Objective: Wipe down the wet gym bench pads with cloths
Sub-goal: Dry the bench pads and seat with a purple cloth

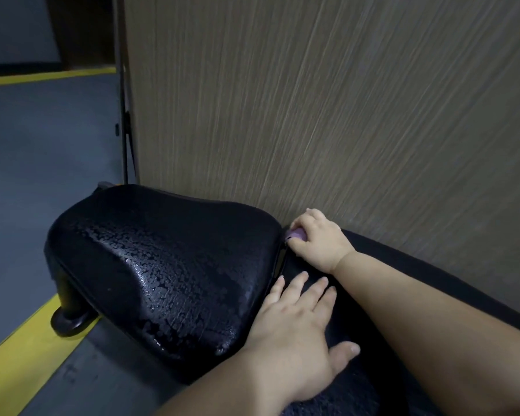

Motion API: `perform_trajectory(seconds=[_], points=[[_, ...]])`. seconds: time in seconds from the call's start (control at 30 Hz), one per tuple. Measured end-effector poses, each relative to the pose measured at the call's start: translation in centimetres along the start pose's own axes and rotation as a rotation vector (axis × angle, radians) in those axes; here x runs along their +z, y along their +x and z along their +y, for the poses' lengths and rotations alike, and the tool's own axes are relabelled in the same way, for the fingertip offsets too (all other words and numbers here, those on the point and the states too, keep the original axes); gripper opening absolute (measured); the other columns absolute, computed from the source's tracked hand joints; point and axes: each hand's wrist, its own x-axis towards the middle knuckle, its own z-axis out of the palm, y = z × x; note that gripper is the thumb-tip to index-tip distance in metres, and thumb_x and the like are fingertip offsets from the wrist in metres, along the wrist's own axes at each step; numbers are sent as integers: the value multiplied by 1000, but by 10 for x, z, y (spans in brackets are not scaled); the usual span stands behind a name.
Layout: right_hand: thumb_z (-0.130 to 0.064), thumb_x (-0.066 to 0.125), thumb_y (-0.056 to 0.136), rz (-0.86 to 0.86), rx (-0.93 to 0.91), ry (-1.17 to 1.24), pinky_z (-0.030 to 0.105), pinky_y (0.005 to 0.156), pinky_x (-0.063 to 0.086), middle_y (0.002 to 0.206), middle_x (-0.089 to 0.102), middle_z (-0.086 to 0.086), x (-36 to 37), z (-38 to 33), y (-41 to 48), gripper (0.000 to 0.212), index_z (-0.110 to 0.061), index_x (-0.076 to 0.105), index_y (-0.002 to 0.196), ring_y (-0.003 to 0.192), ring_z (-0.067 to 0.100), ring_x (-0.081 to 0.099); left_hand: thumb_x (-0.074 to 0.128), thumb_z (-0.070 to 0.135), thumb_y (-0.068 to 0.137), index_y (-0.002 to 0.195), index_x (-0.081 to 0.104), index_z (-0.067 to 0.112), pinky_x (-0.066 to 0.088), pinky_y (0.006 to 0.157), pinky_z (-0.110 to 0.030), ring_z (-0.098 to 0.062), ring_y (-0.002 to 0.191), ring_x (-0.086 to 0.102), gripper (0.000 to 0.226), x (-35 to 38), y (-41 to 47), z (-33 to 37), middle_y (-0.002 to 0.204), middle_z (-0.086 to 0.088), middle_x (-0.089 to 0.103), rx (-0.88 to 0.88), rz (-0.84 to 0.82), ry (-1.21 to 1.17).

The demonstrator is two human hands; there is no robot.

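A black bench seat pad fills the middle, its surface beaded with water drops. A second black pad runs off to the lower right. My right hand is closed on a small purple cloth, pressed at the gap between the two pads, close to the wall. My left hand lies flat with fingers spread on the near pad, just beside the gap, holding nothing.
A wood-grain wall panel stands right behind the bench. The grey floor has yellow stripes at the left. The bench's black foot rests on the floor. A thin black stand leans at the panel's edge.
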Motion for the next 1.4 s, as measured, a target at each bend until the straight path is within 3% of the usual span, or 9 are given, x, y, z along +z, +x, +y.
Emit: perform_trajectory(seconds=[0.13, 0.3, 0.43, 0.6, 0.73, 0.87, 1.03, 1.13, 1.4], points=[[-33, 53, 87, 67, -53, -118, 30, 91, 17, 108, 59, -14, -4, -5, -4, 16, -31, 66, 94, 122, 6, 40, 27, 66, 95, 156, 2, 26, -18, 117, -37, -11, 146, -21, 78, 2, 0, -1, 162, 12, -9, 13, 41, -18], [-30, 43, 84, -65, -204, -18, 31, 97, 26, 94, 62, -21, -3, -10, -14, 24, -31, 67, 87, 103, 0, 49, 35, 61, 95, 154, 18, 24, -16, 116, -32, -11, 148, -9, 71, 2, -3, -3, 161, 11, 9, 30, 132, -91], [-18, 47, 81, -88, -281, 128, 29, 97, 40, 94, 62, -17, -3, -3, -17, 24, -25, 70, 84, 98, 4, 56, 29, 56, 84, 121, 49, 23, 35, 109, -33, -14, 128, 36, 54, 5, -13, -6, 128, 10, 42, 4, 333, -181], [8, 53, 83, -181, -129, 479, 5, 95, 35, 99, 49, -6, -14, -13, -37, 37, -23, 74, 83, 108, 0, 51, 21, 53, 84, 122, 37, 20, 36, 102, -28, -14, 129, 27, 53, 5, -19, -9, 134, 6, 29, -81, 377, -244], [-3, 61, 90, -230, -92, 551, 20, 116, 23, 113, 60, -17, -21, -6, -50, 33, -32, 71, 101, 130, -4, 38, 46, 36, 98, 132, 35, 18, 32, 106, -26, -14, 134, 23, 40, -7, -13, -7, 144, 5, 22, -150, 427, -312], [-24, 47, 88, -228, -41, 650, 35, 122, 3, 139, 49, -22, -29, 9, -73, 48, -48, 44, 129, 143, -7, 10, 41, 34, 101, 134, 35, 21, 26, 110, -27, -15, 142, 14, 36, -21, 5, -9, 155, 4, 14, -201, 408, -301], [-37, 33, 97, -183, -40, 245, 29, 120, -7, 154, 8, -29, -36, 42, -114, 50, -56, 12, 137, 141, -13, -8, 35, 39, 103, 149, 25, 14, 19, 115, -31, -20, 147, 6, 53, -24, 42, -3, 162, -3, 5, -250, 261, -289], [-59, 16, 95, -261, -7, -123, 26, 116, -14, 154, -11, -27, -29, 49, -128, 48, -56, -2, 139, 142, -5, -18, 36, 40, 103, 146, 28, 10, 24, 112, -32, -22, 143, 18, 54, -14, 59, -6, 156, -5, 21, -278, 242, -202], [-46, 20, 102, -221, 43, -173, 34, 120, -8, 158, -5, -21, -28, 40, -127, 52, -42, 3, 152, 145, 2, -12, 27, 46, 103, 155, 5, 9, 14, 119, -36, -23, 149, 3, 68, -7, 66, -9, 163, -6, 2, -300, 136, -59]])
